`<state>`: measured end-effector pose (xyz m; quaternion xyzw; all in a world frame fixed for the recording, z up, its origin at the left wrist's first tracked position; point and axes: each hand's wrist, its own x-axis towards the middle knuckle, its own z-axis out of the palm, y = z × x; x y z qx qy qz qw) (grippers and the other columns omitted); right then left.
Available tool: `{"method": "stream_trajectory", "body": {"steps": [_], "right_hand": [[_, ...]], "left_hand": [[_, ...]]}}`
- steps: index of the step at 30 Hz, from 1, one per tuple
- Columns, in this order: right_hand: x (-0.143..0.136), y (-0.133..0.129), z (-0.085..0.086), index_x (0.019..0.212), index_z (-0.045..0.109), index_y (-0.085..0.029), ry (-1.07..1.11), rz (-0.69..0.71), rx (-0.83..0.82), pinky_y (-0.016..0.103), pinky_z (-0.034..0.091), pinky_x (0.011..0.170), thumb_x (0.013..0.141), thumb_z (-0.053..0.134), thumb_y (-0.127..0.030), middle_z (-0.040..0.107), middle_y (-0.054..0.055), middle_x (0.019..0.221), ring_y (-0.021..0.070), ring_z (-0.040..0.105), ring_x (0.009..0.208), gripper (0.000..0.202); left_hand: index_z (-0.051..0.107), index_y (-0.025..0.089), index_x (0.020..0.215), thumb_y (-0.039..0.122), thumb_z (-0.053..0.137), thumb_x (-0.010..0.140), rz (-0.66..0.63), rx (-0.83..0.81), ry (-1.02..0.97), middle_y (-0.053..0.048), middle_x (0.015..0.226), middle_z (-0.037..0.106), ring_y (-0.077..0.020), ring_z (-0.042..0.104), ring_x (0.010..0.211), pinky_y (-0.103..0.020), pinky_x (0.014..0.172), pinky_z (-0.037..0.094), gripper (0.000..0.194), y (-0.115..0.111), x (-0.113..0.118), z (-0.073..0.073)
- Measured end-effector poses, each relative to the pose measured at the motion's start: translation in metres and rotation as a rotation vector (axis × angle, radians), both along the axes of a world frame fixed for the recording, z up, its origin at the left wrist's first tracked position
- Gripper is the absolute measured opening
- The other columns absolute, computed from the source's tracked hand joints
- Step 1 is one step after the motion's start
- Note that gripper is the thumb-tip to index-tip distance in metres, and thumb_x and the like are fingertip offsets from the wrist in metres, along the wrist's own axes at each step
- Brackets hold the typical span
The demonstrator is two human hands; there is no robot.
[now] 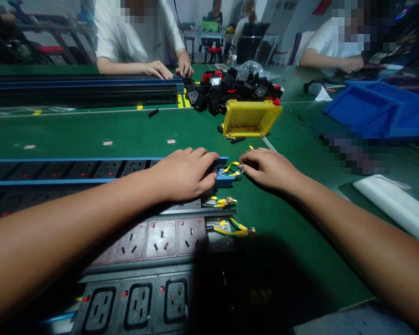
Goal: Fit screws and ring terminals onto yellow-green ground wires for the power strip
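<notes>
My left hand (pixel 192 174) lies over the end of a blue-edged power strip (pixel 49 182), its fingers and thumb closed around the strip near the open end. At that end a yellow-green ground wire (pixel 233 164) sticks out. Just to the right, my right hand (pixel 268 168) pinches the wire's end at a small metal piece, partly hidden by the fingertips. Nearer to me lie more power strips; a grey one with three-pin sockets (pixel 161 238) has its own yellow-green wire (pixel 230 230) with a brass-coloured screw at the tip.
A yellow bin (pixel 252 118) lies tipped on its side before a heap of black and red socket modules (pixel 230 86). Blue trays (pixel 377 109) stand at right. Across the green table (pixel 91 128), a co-worker's hands (pixel 164 70) touch a long dark strip (pixel 91 90).
</notes>
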<state>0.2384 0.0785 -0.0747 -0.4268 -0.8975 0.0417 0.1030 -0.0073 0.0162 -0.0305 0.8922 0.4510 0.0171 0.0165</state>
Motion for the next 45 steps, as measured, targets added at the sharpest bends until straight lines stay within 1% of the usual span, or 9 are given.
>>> {"method": "stream_trajectory", "body": {"steps": [6,10,15,21,26,30,34,39,45], "right_hand": [[-0.002,-0.002,-0.003,0.094,0.069,-0.018,0.255,-0.153,-0.06,0.028,0.035,0.058,0.088,0.052,-0.037,0.066,0.005,0.077,0.0168,0.054,0.065,0.027],[-0.004,-0.001,-0.006,0.086,0.069,-0.016,0.49,-0.17,-0.11,0.027,0.037,0.057,0.087,0.054,-0.038,0.064,0.004,0.074,0.0149,0.052,0.063,0.026],[-0.013,-0.009,0.0,0.079,0.067,-0.017,0.787,-0.216,-0.186,0.025,0.034,0.051,0.083,0.061,-0.046,0.056,0.0,0.062,0.0116,0.044,0.055,0.03],[-0.027,-0.037,0.012,0.08,0.068,-0.019,0.945,-0.111,-0.304,0.026,0.042,0.056,0.075,0.068,-0.059,0.065,0.003,0.071,0.0146,0.054,0.062,0.04],[-0.033,-0.049,0.014,0.075,0.067,-0.018,0.908,-0.045,-0.409,0.027,0.045,0.06,0.074,0.067,-0.062,0.066,0.003,0.07,0.0159,0.058,0.065,0.044],[-0.034,-0.053,0.016,0.072,0.066,-0.017,0.856,0.037,-0.426,0.027,0.046,0.061,0.081,0.063,-0.049,0.066,0.003,0.07,0.0149,0.058,0.064,0.033],[-0.03,-0.051,0.017,0.078,0.066,-0.019,0.757,0.039,-0.314,0.03,0.048,0.069,0.083,0.056,-0.031,0.068,0.004,0.078,0.0177,0.06,0.073,0.017],[-0.015,-0.039,0.019,0.081,0.063,-0.02,0.637,-0.026,-0.151,0.03,0.044,0.064,0.079,0.051,-0.025,0.067,0.005,0.076,0.0186,0.058,0.069,0.014],[-0.004,-0.039,0.032,0.068,0.061,-0.02,0.161,0.294,-0.223,0.028,0.036,0.058,0.081,0.046,-0.028,0.062,0.003,0.06,0.0152,0.053,0.056,0.021]], "left_hand": [[0.044,0.016,0.135,0.04,0.035,0.095,0.002,-0.029,-0.032,-0.014,0.122,0.058,-0.0288,0.058,0.106,-0.045,0.092,0.045,0.048,0.002,-0.001,0.0],[0.045,0.016,0.135,0.04,0.035,0.095,0.002,-0.039,-0.068,-0.013,0.125,0.057,-0.0289,0.056,0.111,-0.045,0.093,0.043,0.047,0.002,-0.003,-0.002],[0.051,0.017,0.131,0.032,0.042,0.093,-0.069,0.092,-0.169,-0.011,0.124,0.059,-0.0279,0.051,0.114,-0.044,0.095,0.04,0.042,0.0,0.002,0.001],[0.045,0.014,0.136,0.022,0.045,0.092,-0.169,0.11,-0.363,-0.009,0.105,0.066,-0.0206,0.058,0.093,-0.034,0.083,0.045,0.045,-0.007,0.016,0.005],[0.056,0.014,0.117,0.024,0.049,0.093,-0.23,0.102,-0.411,-0.008,0.103,0.066,-0.019,0.058,0.094,-0.032,0.084,0.045,0.028,-0.005,0.016,-0.001],[0.058,0.015,0.106,0.023,0.05,0.093,-0.235,0.09,-0.451,-0.006,0.097,0.067,-0.0169,0.059,0.092,-0.029,0.082,0.046,0.018,-0.003,0.016,-0.003],[0.059,0.015,0.106,0.019,0.049,0.09,-0.182,0.062,-0.411,-0.007,0.095,0.066,-0.0174,0.058,0.09,-0.031,0.081,0.046,0.019,-0.003,0.014,0.0],[0.061,0.016,0.104,0.017,0.046,0.089,-0.165,0.05,-0.345,-0.007,0.098,0.066,-0.0187,0.056,0.091,-0.033,0.082,0.044,0.021,-0.002,0.008,0.003],[0.063,0.016,0.101,0.017,0.044,0.088,-0.18,0.031,-0.301,-0.007,0.096,0.065,-0.0187,0.055,0.088,-0.033,0.08,0.044,0.023,-0.001,0.004,0.003]]}}
